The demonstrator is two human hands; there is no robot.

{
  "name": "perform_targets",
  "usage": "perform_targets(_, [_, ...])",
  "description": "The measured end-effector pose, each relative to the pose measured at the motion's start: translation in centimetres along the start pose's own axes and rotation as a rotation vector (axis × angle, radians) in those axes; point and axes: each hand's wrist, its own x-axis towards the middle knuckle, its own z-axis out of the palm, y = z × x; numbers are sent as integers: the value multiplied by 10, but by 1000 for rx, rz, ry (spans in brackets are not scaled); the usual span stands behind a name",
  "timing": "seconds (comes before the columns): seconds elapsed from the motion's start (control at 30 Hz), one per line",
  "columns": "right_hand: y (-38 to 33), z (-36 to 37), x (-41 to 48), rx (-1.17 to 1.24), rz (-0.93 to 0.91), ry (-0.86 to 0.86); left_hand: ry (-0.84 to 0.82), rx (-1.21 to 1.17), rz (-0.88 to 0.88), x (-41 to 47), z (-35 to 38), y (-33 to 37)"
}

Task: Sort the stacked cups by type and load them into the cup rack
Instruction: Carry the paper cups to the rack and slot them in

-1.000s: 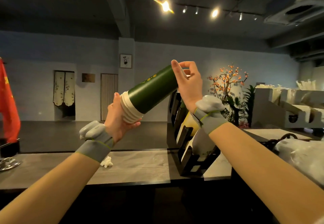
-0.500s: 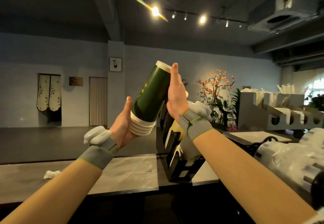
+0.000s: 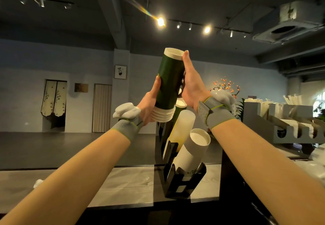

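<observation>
Left hand [image 3: 149, 102] grips green cup stack [image 3: 168, 84] aloft in open air, right hand [image 3: 191, 89] pressed flat alongside; cup rack [image 3: 177, 188] directly beneath.

Dark lettering low on the white cup stack [image 3: 191, 152] in the rack [image 3: 177, 187], too blurred to read

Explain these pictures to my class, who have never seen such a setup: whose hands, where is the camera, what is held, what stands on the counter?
No machine here: a person's bare hands, filmed by one camera worn on the head, looking forward and down. The left hand grips the rim end of a stack of green cups, held nearly upright; the right hand lies flat against its side. Below, on the counter, a black cup rack holds a stack of white cups and a pale stack.
</observation>
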Motion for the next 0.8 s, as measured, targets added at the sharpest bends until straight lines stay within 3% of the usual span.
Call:
perform_targets(0.17, [-8, -18, 22, -16, -100, 5, 95, 20, 76, 37, 14, 6])
perform_targets(0.37, [-2, -39, 56, -81, -189, -3, 70, 17, 111, 77, 26, 4])
perform_targets(0.8, [53, -90, 113, -30, -89, 31, 68, 55, 10, 168, 43, -55])
